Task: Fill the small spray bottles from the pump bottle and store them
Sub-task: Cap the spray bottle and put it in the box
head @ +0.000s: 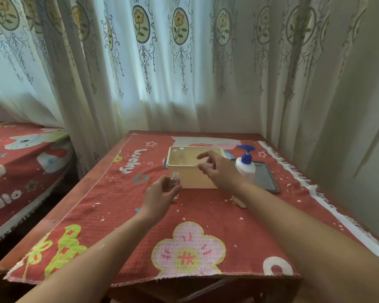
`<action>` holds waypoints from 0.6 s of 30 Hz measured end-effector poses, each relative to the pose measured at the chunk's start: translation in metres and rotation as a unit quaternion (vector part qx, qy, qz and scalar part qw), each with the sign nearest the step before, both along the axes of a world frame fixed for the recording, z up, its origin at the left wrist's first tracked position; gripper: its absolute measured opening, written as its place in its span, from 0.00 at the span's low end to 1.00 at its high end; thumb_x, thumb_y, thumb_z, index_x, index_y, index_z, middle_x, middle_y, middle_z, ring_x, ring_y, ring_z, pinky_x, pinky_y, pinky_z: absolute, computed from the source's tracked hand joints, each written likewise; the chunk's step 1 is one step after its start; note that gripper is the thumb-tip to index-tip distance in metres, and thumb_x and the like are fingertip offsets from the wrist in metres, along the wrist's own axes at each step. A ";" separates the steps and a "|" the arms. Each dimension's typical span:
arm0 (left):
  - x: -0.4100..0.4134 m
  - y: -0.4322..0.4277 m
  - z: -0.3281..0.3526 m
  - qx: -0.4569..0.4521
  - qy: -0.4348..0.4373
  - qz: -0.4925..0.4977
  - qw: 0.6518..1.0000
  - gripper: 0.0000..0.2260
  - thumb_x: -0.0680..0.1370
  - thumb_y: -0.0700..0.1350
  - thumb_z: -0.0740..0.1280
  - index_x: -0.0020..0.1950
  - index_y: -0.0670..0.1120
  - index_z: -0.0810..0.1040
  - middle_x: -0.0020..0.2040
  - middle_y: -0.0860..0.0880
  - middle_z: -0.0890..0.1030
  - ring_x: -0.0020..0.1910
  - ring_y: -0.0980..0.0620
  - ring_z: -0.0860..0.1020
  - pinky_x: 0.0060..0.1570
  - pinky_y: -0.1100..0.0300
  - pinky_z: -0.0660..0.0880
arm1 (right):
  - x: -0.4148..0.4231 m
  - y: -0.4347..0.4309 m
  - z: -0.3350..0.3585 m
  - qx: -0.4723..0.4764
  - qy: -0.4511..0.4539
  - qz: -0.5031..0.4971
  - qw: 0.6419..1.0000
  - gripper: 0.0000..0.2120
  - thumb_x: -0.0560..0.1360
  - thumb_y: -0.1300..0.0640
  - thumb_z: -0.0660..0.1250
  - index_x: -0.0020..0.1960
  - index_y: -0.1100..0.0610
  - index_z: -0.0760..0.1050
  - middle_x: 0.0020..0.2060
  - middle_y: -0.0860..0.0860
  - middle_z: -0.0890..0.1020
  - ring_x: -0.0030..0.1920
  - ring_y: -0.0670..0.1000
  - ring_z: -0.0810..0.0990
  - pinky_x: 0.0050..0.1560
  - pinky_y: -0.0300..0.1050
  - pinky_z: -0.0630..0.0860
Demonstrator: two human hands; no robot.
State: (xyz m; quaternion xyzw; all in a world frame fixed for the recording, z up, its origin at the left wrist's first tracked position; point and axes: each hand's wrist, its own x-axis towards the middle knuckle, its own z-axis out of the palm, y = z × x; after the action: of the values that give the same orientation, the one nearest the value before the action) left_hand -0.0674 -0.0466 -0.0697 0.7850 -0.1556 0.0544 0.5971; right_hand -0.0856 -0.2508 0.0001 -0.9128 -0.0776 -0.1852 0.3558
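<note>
Small spray bottle point(175, 182): we hold it upright in our left hand point(160, 196), just in front of the cream storage box point(193, 178); its threaded neck is bare, the top off.
Left grip: fingers closed round the clear body, below the threads.
Right hand point(217, 169): over the near right rim of the box, pinching what looks like the spray top, a thin dip tube point(187, 165) trailing left from it; a pinkish piece shows at the fingertips, too blurred to name.
Pump bottle point(246, 165): white with a blue pump head, standing on the dark tray point(269, 178) right of the box, untouched.
In the box: two more small bottles point(178, 154) stand in the far left corner.
Handling, as we judge it: the small bottle looks light, stiff and smooth, likely slippery if liquid runs down it, so we would hold it at mid-body and keep the neck clear.
Dip tube: thin and bendy; we would grip the top by its collar, not the tube.
Pump bottle: heavier and stable; press the head straight down and steady its body.
Risk: the narrow neck makes spills likely.
</note>
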 end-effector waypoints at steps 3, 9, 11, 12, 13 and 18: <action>-0.010 0.001 0.005 -0.003 -0.005 -0.007 1.000 0.09 0.78 0.43 0.71 0.57 0.43 0.79 0.48 0.48 0.84 0.45 0.51 0.84 0.42 0.54 0.84 | -0.011 0.002 0.020 0.006 -0.025 0.012 1.000 0.09 0.78 0.53 0.72 0.55 0.55 0.79 0.42 0.47 0.79 0.40 0.42 0.77 0.41 0.34 0.71; -0.022 0.002 0.012 -0.002 -0.018 -0.016 1.000 0.10 0.78 0.42 0.71 0.58 0.42 0.79 0.47 0.49 0.83 0.45 0.51 0.84 0.43 0.53 0.84 | -0.032 0.003 0.045 -0.044 -0.052 0.039 0.997 0.06 0.78 0.57 0.71 0.54 0.56 0.82 0.44 0.49 0.83 0.43 0.43 0.80 0.40 0.27 0.72; -0.026 0.002 0.014 0.003 -0.025 -0.018 1.000 0.10 0.78 0.42 0.71 0.58 0.42 0.80 0.46 0.50 0.83 0.44 0.51 0.83 0.43 0.52 0.84 | -0.039 0.004 0.049 -0.053 -0.061 0.046 0.996 0.06 0.79 0.58 0.70 0.55 0.57 0.82 0.45 0.48 0.83 0.43 0.42 0.79 0.41 0.26 0.71; -0.028 0.001 0.015 0.006 -0.029 -0.018 0.999 0.09 0.78 0.42 0.71 0.57 0.43 0.80 0.46 0.50 0.83 0.44 0.51 0.83 0.43 0.52 0.84 | -0.042 0.003 0.051 -0.059 -0.062 0.049 0.995 0.06 0.79 0.59 0.70 0.55 0.57 0.82 0.46 0.48 0.82 0.43 0.41 0.78 0.41 0.25 0.70; -0.030 0.000 0.016 0.011 -0.035 -0.020 0.999 0.09 0.78 0.43 0.72 0.56 0.44 0.80 0.45 0.51 0.83 0.43 0.51 0.83 0.43 0.53 0.84 | -0.044 0.003 0.051 -0.067 -0.061 0.051 0.995 0.06 0.79 0.59 0.70 0.55 0.57 0.82 0.47 0.48 0.82 0.44 0.41 0.78 0.42 0.25 0.70; -0.034 -0.008 0.017 0.030 -0.058 -0.031 0.997 0.07 0.77 0.45 0.72 0.53 0.53 0.80 0.43 0.54 0.84 0.42 0.51 0.84 0.43 0.49 0.84 | -0.045 0.003 0.053 -0.117 -0.041 0.076 0.989 0.07 0.79 0.58 0.70 0.56 0.54 0.83 0.51 0.49 0.81 0.47 0.43 0.78 0.43 0.26 0.70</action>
State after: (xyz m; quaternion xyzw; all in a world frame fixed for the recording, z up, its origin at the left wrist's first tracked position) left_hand -0.1012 -0.0544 -0.0523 0.7928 -0.2160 0.0764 0.5647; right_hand -0.1310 -0.2477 0.0531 -0.9313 -0.1819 -0.1846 0.2558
